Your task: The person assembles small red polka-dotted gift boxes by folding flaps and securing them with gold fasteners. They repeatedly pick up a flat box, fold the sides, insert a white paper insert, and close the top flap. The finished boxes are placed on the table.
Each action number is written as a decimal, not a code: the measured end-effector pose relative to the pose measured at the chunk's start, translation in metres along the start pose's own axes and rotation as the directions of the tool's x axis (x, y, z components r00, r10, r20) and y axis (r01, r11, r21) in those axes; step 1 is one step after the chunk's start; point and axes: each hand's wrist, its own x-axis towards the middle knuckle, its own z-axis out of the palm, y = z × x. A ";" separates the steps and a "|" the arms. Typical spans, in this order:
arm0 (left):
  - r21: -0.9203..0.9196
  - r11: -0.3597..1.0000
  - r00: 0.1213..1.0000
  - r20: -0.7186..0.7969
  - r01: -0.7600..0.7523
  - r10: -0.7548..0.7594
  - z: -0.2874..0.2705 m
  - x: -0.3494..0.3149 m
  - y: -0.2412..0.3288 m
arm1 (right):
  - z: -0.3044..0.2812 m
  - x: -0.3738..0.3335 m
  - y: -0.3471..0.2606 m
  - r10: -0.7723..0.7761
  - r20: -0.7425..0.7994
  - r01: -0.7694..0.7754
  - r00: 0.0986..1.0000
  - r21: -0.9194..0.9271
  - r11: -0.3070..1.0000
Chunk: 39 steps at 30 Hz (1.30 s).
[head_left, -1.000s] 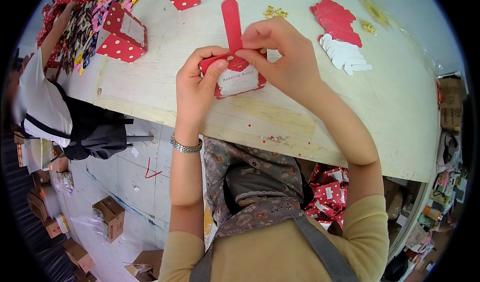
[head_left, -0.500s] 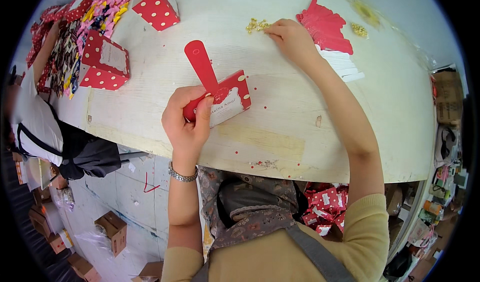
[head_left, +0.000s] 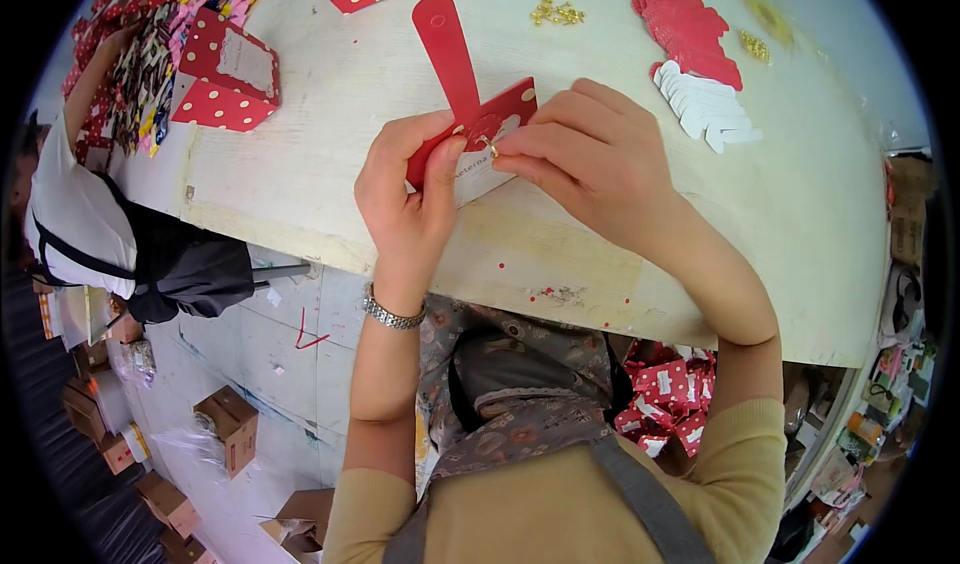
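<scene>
Close work at the pale table (head_left: 310,169)

My right hand (head_left: 600,159) and left hand (head_left: 410,179) both grip. The left holds a red dotted box (head_left: 478,177) over the table's near part; from it rises a red strip (head_left: 446,59), leaning left. My right fingertips pinch a small gold piece (head_left: 492,150) at the box's front.

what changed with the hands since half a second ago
The right hand has moved from the pile of small shiny gold pieces back to the red cream-dotted card box, pinching a gold piece. The left hand still holds the box; its round-ended red strip still sticks up.
</scene>
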 end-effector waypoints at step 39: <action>-0.169 0.967 0.981 -0.010 -0.193 0.194 0.005 0.007 -0.015 | 0.013 0.003 -0.005 0.166 -0.054 -0.153 0.985 0.189 0.970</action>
